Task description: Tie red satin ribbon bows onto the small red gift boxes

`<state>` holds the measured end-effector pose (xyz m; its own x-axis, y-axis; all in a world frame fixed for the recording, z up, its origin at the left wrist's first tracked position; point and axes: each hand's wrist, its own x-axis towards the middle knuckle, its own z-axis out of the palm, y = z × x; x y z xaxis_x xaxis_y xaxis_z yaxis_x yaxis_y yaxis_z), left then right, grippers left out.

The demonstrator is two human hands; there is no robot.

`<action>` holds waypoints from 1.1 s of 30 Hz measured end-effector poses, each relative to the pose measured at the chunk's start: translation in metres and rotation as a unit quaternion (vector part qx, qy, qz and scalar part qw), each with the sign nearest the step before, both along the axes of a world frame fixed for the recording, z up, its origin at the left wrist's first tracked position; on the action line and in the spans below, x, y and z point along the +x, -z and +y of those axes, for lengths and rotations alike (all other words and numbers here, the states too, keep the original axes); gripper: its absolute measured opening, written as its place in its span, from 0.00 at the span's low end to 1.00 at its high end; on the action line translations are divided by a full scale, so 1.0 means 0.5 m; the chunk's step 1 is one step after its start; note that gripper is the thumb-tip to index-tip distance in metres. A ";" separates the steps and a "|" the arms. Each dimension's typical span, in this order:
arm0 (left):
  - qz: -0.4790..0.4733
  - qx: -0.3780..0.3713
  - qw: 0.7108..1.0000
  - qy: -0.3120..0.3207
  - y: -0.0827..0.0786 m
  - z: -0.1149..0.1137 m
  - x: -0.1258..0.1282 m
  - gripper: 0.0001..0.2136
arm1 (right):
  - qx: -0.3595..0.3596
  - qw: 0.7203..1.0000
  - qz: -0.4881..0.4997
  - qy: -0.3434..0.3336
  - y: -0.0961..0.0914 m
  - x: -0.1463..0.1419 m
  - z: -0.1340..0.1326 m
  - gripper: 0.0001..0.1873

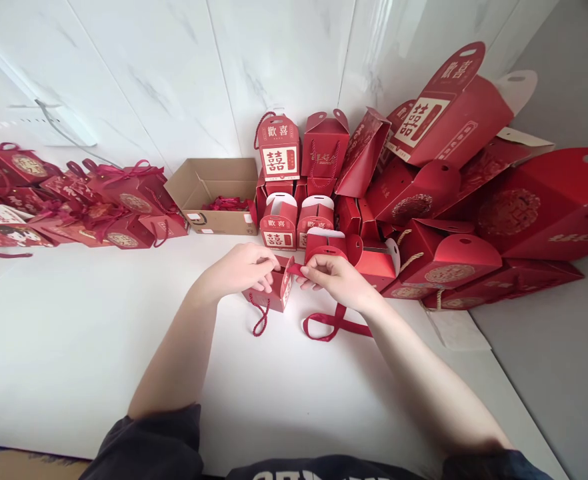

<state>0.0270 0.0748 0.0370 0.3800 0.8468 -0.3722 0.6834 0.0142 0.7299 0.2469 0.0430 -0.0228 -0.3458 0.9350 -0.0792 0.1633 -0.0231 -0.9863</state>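
A small red gift box (278,299) stands on the white table in front of me, with a twisted cord handle (260,321) hanging from its near side. My left hand (247,270) is over the box's left part, fingers curled at its top edge with thumb and forefinger close together; what lies between them is hidden. To the right of the box, my right hand (335,279) pinches a dark red ribbon (335,321) beside the box's printed flap. The ribbon's loose length loops on the table below my right hand and runs under my forearm.
An open cardboard carton (219,223) holding red ribbon or cord stands behind my left hand. Red printed gift boxes (280,150) are stacked along the wall, piling higher on the right (424,193). More ribbon-tied red boxes (134,193) sit at the far left. A grey wall (564,347) bounds the right side.
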 end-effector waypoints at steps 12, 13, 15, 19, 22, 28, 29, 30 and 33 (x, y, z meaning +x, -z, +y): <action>0.019 0.060 0.995 0.073 -0.017 -0.011 0.014 0.11 | 0.082 0.995 -0.046 0.026 0.019 -0.026 -0.007 0.19; 0.015 0.076 0.995 0.067 -0.020 -0.012 0.014 0.10 | 0.123 0.990 -0.059 0.048 0.018 -0.027 -0.009 0.17; 0.008 0.114 0.992 0.057 -0.027 -0.013 0.012 0.09 | 0.203 0.975 -0.067 0.062 0.013 -0.029 -0.014 0.17; -0.007 0.132 0.990 0.040 -0.039 -0.012 -0.001 0.08 | 0.222 0.973 -0.063 0.003 0.006 -0.032 -0.019 0.22; -0.045 0.144 0.988 0.019 -0.047 -0.015 -0.012 0.08 | 0.186 0.981 -0.048 -0.002 0.005 -0.033 -0.019 0.19; -0.073 0.185 0.978 0.067 -0.061 -0.032 -0.008 0.08 | 0.144 0.989 0.026 -0.029 -0.003 -0.037 -0.025 0.15; -0.072 0.193 0.976 0.071 -0.061 -0.033 -0.006 0.08 | 0.133 0.989 0.047 -0.033 -0.004 -0.037 -0.026 0.15; -0.070 0.201 0.974 0.071 -0.061 -0.033 -0.006 0.09 | 0.118 0.990 0.073 -0.037 -0.006 -0.037 -0.027 0.14; -0.058 0.221 0.971 0.064 -0.061 -0.028 -0.008 0.09 | 0.066 0.982 0.170 -0.044 -0.007 -0.038 -0.027 0.11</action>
